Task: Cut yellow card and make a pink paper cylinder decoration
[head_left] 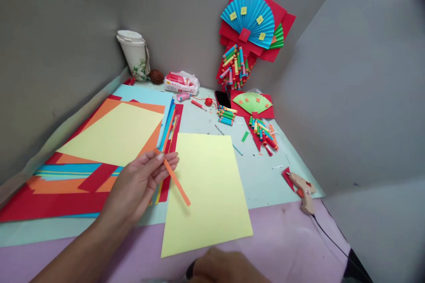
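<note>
My left hand [141, 177] pinches a narrow orange paper strip [177, 185] between thumb and fingers. The strip slants down over a pale yellow paper sheet [209, 194], which lies flat in front of me. At the bottom edge, my right hand [226, 267] is closed around what looks like scissors [190, 269]; a black handle and a bit of grey blade show, the rest is cut off by the frame. Left of the sheet, under and behind my left forearm, lies a stack of coloured paper [116, 130] in yellow, orange, red and blue.
A glue gun [303, 190] with a cord rests at the right edge. Farther back are rolled paper tubes [226, 116], a green fan decoration [254, 104], a phone [222, 98], a tissue pack [181, 83] and a white cup [134, 55]. A blue fan decoration [250, 22] hangs at the wall.
</note>
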Available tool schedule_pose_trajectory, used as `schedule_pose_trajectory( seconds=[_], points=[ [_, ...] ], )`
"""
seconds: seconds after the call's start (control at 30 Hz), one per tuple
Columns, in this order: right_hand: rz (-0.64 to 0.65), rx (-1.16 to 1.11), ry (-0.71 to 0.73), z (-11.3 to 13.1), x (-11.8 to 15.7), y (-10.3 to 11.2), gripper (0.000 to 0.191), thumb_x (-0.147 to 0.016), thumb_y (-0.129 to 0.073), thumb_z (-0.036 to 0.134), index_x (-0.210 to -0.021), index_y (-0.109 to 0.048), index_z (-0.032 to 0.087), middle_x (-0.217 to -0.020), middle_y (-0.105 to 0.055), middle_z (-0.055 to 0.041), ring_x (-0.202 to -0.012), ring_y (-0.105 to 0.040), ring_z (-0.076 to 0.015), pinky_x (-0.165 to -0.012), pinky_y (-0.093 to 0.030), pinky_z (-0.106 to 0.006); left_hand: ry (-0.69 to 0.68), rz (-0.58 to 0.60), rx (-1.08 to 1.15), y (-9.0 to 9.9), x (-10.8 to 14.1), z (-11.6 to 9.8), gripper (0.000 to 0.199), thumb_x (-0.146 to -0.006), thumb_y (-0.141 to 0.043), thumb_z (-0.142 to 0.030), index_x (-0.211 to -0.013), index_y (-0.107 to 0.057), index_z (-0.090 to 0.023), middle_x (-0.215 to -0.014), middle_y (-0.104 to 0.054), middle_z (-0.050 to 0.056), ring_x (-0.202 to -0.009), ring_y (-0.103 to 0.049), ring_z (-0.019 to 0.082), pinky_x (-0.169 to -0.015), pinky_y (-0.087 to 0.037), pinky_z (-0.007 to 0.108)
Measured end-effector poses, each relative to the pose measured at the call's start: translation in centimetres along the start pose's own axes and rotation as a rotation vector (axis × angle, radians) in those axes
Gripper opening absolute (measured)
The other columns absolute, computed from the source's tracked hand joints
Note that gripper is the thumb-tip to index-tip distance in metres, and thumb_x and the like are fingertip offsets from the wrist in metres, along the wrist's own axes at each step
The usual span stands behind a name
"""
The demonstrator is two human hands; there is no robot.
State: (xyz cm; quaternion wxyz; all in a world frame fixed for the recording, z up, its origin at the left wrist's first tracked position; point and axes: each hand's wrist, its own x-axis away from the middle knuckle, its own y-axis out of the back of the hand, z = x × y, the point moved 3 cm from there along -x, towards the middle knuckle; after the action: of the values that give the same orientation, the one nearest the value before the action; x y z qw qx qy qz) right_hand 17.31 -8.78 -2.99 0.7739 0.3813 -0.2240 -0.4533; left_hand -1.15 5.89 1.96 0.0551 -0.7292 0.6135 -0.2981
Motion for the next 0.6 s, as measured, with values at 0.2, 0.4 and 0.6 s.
schedule_pose_trajectory(
  seconds=[0.2,0.4,0.6],
  points=[
    [-0.303,-0.419,-0.282,0.2,-3.9,6.7,0.053,-0.074,-0.073,0.03,-0.123,-0.056,0.019,-0.102,-0.066,-0.0076,-0.084,-0.062,-0.019,-0.067,-0.05,-0.029,0.129,0.088,-0.039,-2.4,3.0,2.2,0.01,-0.081,-0.071,-0.021,-0.084,-0.061,-0.019,-0.095,-0.078,0.009,-0.097,-0.073,0.02,-0.081,-0.058,0.024],
    [-0.229,-0.956,-0.451,-1.9,-6.4,4.7,0.018,-0.077,-0.069,0.029,-0.087,-0.066,0.015,-0.064,-0.058,0.0023,-0.055,-0.051,-0.0081,-0.055,-0.042,-0.021,0.114,0.11,-0.082,-2.7,3.4,3.9,0.021,-0.078,-0.075,-0.034,-0.087,-0.06,-0.022,-0.097,-0.076,0.004,-0.11,-0.067,0.02,-0.081,-0.056,0.021],
    [-0.198,-0.894,-0.444,-2.9,-6.9,6.1,0.016,-0.079,-0.066,0.031,-0.08,-0.066,0.015,-0.062,-0.06,0.0025,-0.049,-0.047,-0.0065,-0.049,-0.038,-0.019,0.07,0.164,-0.24,-1.6,2.2,4.6,0.03,-0.079,-0.072,-0.044,-0.1,-0.061,-0.026,-0.113,-0.073,0.005,-0.116,-0.064,0.024,-0.083,-0.057,0.026]
  ],
)
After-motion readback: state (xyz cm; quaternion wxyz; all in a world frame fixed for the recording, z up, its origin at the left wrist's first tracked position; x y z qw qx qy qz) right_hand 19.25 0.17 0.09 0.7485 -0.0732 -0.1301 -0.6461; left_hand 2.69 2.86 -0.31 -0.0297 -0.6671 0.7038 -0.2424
